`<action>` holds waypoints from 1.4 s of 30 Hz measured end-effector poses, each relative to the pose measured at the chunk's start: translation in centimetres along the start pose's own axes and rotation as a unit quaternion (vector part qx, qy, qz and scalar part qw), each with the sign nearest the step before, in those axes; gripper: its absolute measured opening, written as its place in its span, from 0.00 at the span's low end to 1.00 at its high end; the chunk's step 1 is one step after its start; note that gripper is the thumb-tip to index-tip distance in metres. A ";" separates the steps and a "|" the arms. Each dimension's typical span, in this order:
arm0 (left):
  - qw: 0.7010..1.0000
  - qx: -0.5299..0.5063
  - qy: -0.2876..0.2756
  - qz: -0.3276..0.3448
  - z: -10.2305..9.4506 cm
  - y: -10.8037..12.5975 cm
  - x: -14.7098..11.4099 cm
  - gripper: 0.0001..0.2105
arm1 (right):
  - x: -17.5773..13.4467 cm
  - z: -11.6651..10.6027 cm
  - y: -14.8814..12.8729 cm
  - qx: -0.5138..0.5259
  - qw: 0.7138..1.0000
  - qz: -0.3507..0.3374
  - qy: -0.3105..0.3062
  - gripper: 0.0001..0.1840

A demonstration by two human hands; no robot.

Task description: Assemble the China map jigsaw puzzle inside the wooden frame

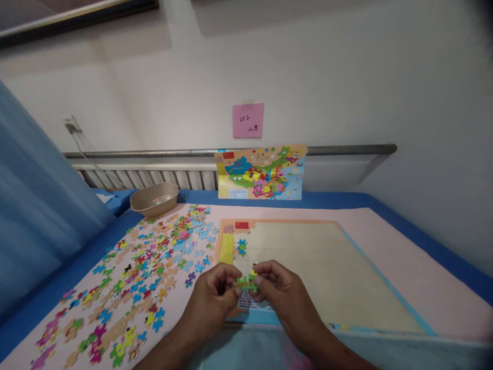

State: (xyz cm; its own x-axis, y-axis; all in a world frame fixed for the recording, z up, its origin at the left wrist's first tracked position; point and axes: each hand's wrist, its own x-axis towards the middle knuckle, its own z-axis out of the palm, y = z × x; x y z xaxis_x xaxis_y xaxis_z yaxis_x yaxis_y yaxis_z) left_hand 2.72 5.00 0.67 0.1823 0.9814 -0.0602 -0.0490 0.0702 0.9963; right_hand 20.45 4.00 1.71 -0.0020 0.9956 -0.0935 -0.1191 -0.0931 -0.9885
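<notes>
Both hands meet above the lower left part of a puzzle board [308,267], holding green jigsaw puzzle pieces [246,282] with red marks and a bit of yellow. My left hand [219,288] pinches their left end between thumb and fingers. On the right end, my right hand [279,288] has a like pinch. Whether the pieces are fully interlocked I cannot tell. The board shows a patterned left border with a red flag [242,225] and a yellow panel [227,247]. A small blue and green piece [242,246] lies beside that panel.
Many loose puzzle pieces [150,257] are spread over the pink sheet at the left. Behind them stands a beige basin [154,199] with a few pieces inside. A printed map picture [262,173] leans against the wall rail [346,150]. A blue curtain [42,205] hangs at the left.
</notes>
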 end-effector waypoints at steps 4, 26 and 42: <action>1.000 0.008 0.005 0.007 0.1 -0.3 -0.1 0.11 | 0.0 0.1 -0.1 0.008 1.000 0.004 -0.010 0.18; 1.000 0.007 0.003 0.005 0.3 -0.4 -0.1 0.10 | -0.2 0.5 0.7 0.006 1.000 -0.015 -0.002 0.17; 0.999 -0.027 -0.025 -0.018 0.6 -0.7 0.0 0.13 | 0.1 0.3 1.2 -0.007 1.000 -0.012 0.012 0.18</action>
State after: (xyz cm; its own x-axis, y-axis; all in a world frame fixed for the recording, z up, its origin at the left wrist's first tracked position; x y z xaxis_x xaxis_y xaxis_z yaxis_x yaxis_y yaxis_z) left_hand 3.30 4.82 0.00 0.2330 0.9682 -0.0913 -0.0940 0.1159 0.9888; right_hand 19.99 4.04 0.59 0.0246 0.9971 -0.0716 -0.1048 -0.0687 -0.9921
